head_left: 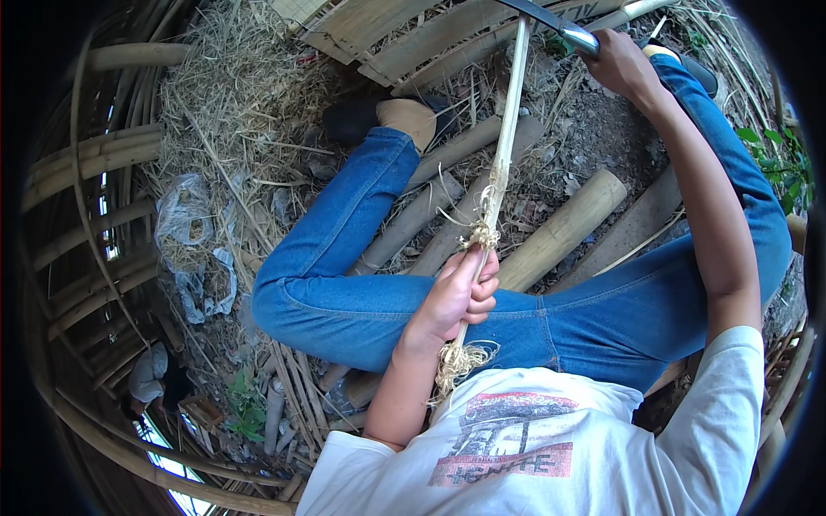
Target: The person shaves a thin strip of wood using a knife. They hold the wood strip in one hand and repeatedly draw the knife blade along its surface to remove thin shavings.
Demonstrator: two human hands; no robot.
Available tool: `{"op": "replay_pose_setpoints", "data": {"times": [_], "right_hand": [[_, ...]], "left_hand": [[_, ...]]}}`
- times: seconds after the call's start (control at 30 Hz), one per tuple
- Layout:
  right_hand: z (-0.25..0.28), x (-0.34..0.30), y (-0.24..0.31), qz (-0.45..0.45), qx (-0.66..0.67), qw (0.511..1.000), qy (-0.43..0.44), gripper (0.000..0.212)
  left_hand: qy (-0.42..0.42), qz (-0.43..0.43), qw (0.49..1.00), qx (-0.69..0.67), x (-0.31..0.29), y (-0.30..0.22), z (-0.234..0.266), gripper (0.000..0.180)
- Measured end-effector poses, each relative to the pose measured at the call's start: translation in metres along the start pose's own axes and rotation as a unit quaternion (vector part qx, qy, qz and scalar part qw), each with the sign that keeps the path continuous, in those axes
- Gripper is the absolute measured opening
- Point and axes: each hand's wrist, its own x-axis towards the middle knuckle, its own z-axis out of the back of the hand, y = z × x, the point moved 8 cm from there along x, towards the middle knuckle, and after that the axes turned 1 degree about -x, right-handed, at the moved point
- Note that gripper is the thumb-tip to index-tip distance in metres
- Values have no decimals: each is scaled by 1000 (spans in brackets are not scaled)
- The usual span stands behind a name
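Note:
My left hand (453, 295) is closed around a long, pale strip of split bamboo (508, 138), which slants up and away from my lap. Curled shavings (482, 234) cling to the strip just above my fist, and a larger tangle of shavings (459, 361) hangs below it against my shirt. With my arm stretched out to the far right, my right hand (621, 64) grips a long-bladed knife (578, 36). Its dark blade points left and lies across or close to the strip's far end; the blade's tip is cut off by the picture's edge.
Cut bamboo poles (564, 228) lie under and between my bent legs. Wooden slats (447, 39) stand at the far side. Dry straw (232, 103) and crumpled clear plastic (183, 211) cover ground on the left, beside a bamboo frame (103, 155). Another person (151, 374) is at lower left.

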Motion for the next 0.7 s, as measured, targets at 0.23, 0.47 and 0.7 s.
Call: {"op": "replay_pose_setpoints", "data": {"times": [0.23,0.47,0.7], "right_hand": [[-1,2,-33,-7,-19,999,-29,24],[4,-5,-32,52,-78,994,-51,22],[5,-2,-24,8,-39,999,-9,23]], "left_hand": [[2,-3,1000,9,2,0,-1,38],[1,-2,1000,16,0,-1,-2,38],[-7,2,1000,13,-2,0,-1,38]]}}
